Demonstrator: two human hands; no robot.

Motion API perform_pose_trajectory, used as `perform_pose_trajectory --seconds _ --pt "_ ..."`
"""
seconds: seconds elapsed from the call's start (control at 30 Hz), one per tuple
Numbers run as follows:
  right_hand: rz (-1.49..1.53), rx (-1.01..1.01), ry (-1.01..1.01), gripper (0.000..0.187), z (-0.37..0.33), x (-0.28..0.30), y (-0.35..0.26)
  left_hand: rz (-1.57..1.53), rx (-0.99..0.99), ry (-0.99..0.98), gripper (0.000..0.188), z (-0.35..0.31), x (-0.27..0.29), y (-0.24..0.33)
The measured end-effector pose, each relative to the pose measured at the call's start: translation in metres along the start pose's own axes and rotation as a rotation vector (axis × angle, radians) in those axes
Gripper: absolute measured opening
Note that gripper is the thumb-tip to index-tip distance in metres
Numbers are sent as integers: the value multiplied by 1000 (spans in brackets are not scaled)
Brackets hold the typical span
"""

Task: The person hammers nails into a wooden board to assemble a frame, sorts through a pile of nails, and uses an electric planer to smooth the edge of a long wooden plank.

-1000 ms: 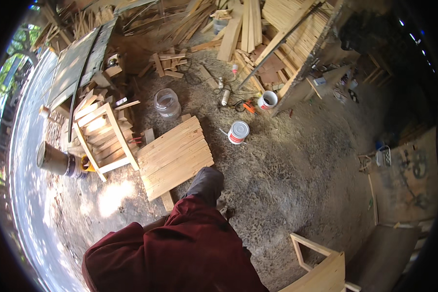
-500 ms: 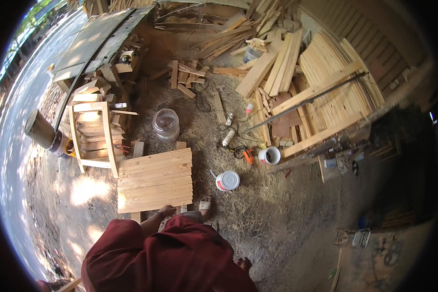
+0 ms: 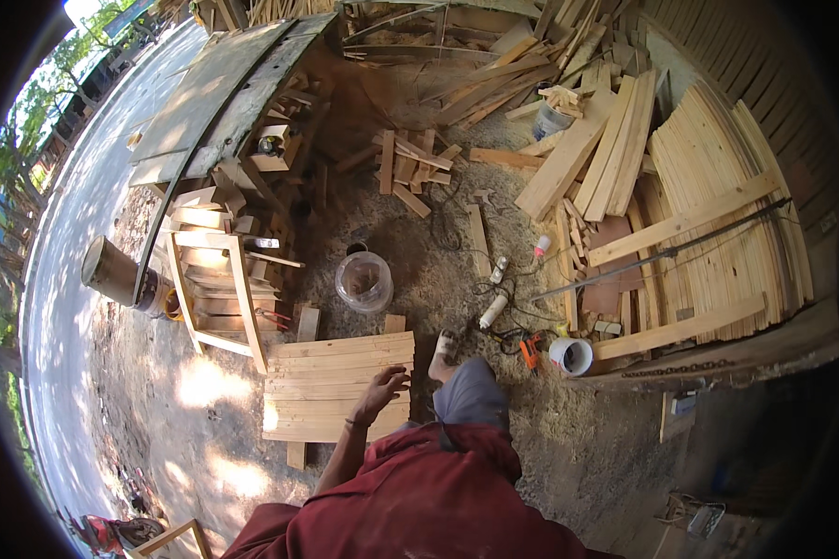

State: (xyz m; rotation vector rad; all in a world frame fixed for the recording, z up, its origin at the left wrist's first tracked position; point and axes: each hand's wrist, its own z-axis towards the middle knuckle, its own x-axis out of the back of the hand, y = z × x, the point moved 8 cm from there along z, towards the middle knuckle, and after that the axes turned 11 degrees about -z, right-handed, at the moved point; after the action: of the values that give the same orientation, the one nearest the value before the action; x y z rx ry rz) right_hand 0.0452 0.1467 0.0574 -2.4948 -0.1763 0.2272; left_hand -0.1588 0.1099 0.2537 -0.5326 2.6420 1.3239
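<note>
My left hand (image 3: pixel 379 395) hovers over the right edge of a row of light wooden slats (image 3: pixel 331 387) laid side by side. Its fingers are loosely bent and apart, and I see nothing in them. Short wooden blocks (image 3: pixel 295 456) stick out from under the slats. My right hand is out of view. A round clear plastic container (image 3: pixel 364 282) stands on the ground beyond the slats. Left of them, a pale wooden frame (image 3: pixel 240 296) leans on a pile of cut wood pieces.
An orange power tool (image 3: pixel 530 351) and a white bucket (image 3: pixel 560 350) are on the ground at the right, near cords and a white cylinder (image 3: pixel 493 311). Stacked boards (image 3: pixel 708 158) fill the far right. A worktable (image 3: pixel 200 98) stands far left. My foot (image 3: pixel 442 356) is beside the slats.
My left hand has risen from the slats' near edge to above their right side. My right hand has left view. My leg has moved forward, and the lidded white bucket no longer shows.
</note>
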Motion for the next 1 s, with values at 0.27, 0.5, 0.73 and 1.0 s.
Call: perform_pose_trajectory --seconds 0.27,0.5,0.73,1.0 --pt "-53 11 -97 17 164 -35 -230 -62 149 263 39 224 48 19" --pt "-11 -27 70 18 232 66 -357 -165 523 616 35 237 148 6" --pt "101 -85 260 19 281 168 -435 -258 621 608 39 347 142 42" --pt "198 -214 455 21 370 252 -514 477 386 198 35 635 82 170"
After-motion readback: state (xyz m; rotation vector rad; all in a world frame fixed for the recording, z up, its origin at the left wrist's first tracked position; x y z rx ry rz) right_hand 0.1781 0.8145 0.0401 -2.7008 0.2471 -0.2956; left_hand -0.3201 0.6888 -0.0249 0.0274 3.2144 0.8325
